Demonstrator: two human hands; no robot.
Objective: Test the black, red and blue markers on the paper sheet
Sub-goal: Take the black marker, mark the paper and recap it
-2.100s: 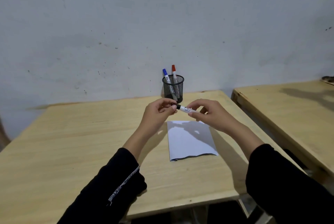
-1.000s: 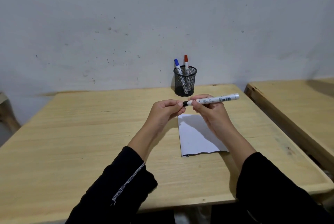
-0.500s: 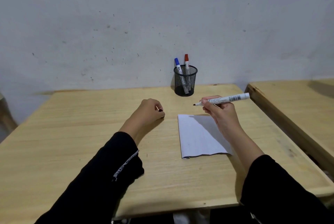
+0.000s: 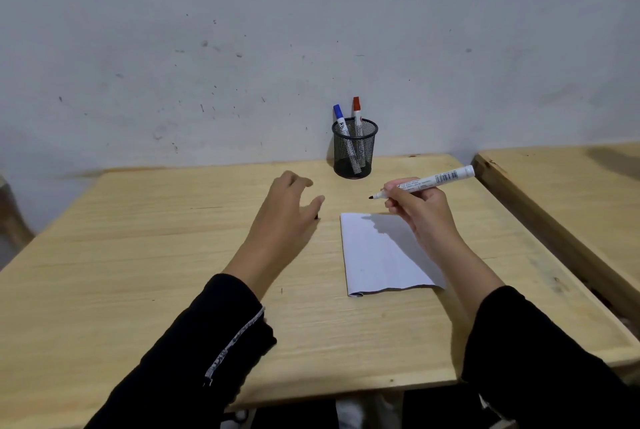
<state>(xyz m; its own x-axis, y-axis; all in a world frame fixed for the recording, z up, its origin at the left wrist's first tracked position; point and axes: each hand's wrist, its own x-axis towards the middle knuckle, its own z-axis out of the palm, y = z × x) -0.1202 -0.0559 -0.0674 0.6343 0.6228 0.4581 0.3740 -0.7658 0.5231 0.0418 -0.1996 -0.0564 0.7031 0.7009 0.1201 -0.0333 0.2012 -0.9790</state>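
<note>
Since half a second ago the left hand has uncurled from a fist and lifted, fingers spread above the table; a small dark thing, probably the black cap, shows just under its thumb side, though too little is visible to be sure. In the head view, the only one, the right hand pinches the uncapped black marker between thumb and fingers in a writing hold. The marker's long axis runs from its tail, up and to the right of that grip, to its dark tip, just left of the grip and slightly lower. The paper sheet lies flat directly below and nearer the person than the pinch, its far edge almost under the tip, so the coming stroke looks to need only a tilt and a drop by the right hand, the nearer one. Beyond the grip, by the wall, the mesh cup holds the blue marker and red marker, both capped and untested.
</note>
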